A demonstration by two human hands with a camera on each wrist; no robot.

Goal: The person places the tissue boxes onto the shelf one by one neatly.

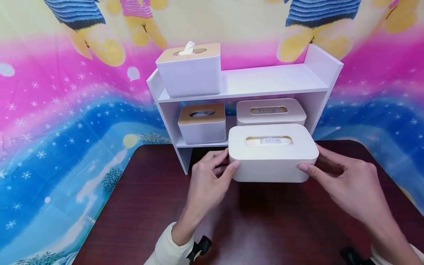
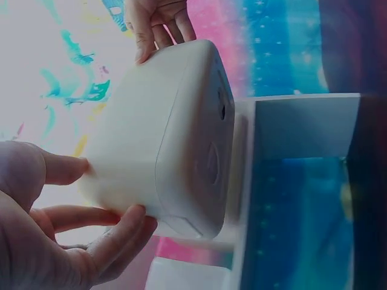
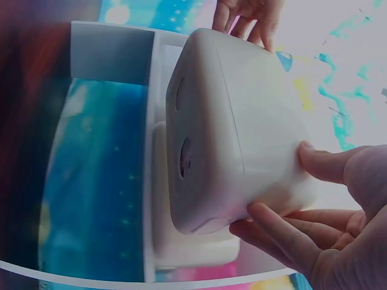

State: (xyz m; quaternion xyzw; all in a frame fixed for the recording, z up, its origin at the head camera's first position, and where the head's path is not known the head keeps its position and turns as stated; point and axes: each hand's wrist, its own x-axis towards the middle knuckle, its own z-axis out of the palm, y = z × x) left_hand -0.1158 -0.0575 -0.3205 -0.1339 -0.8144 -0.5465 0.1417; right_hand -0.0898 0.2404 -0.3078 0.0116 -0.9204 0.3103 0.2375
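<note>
Both hands hold a white tissue box (image 1: 271, 169) in front of the shelf. Its oval top slot shows a tissue with "Face" written on it. At the left end, my left hand (image 1: 210, 180) grips it, thumb on the front and fingers around the side. My right hand (image 1: 347, 184) grips the right end the same way. Behind it, a similar white tissue box (image 1: 271, 112), also marked "Face", stands on the lower shelf. In the left wrist view, the held tissue box (image 2: 139, 121) is tilted by the camera angle, with a hand at each end.
A white two-tier shelf (image 1: 271, 79) stands on the dark red table (image 1: 149, 206). Its top tier carries a large wood-lidded tissue box (image 1: 192, 73) with a tissue poking out. A smaller wood-lidded box (image 1: 202, 127) sits on the lower tier. A patterned cloth (image 1: 66, 110) hangs behind.
</note>
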